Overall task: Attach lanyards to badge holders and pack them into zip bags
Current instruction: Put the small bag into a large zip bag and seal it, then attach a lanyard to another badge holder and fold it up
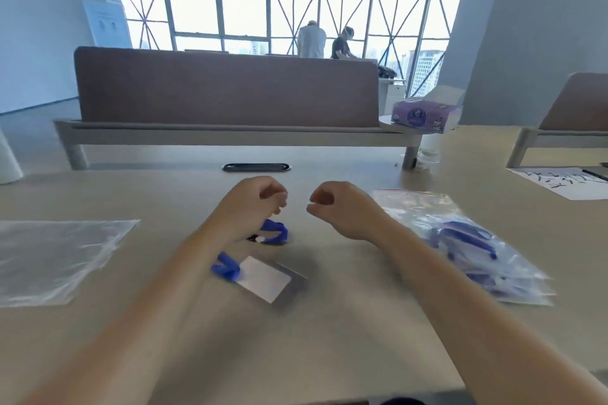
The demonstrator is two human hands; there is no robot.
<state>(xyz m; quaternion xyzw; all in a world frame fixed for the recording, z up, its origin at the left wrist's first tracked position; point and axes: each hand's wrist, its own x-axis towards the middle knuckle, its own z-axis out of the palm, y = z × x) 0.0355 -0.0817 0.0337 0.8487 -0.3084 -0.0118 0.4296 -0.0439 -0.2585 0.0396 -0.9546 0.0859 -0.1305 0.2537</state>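
Both arms reach out over the bench [345, 322], forearms bare.

- Left grip [253, 204]: raised a little above the surface, fingers curled in, thumb against the fingertips. A loop of blue lanyard [276, 233] lies directly beneath and toward the wrist side of it. The frame is blurred, so I cannot tell whether the fingers actually hold the strap.
- Right grip [342, 210]: level with the left and near it, with a gap between them. It is clenched, thumb tip meeting the curled fingers, and nothing is visible in it.
- Badge holder [266, 278]: flat on the bench, nearer the body than both grips, between the two forearms, touched by neither. A blue strap end [225, 268] sits at its corner on the left-forearm side. Whether this is the same strap as the loop above is unclear.
- Filled zip bags [460, 240]: a stack just outside the right grip and forearm, with blue lanyards showing through the plastic.
- Clear zip bags [56, 256]: flat, well out to the far side of the left grip.
- Beyond both grips: a dark cable slot [256, 168] in the bench, then a brown divider panel [227, 89].
- Far beyond the right grip: a purple tissue box [424, 115] and a sheet of paper [566, 182] with dark brush marks.
- Two people [311, 39] stand at the windows.
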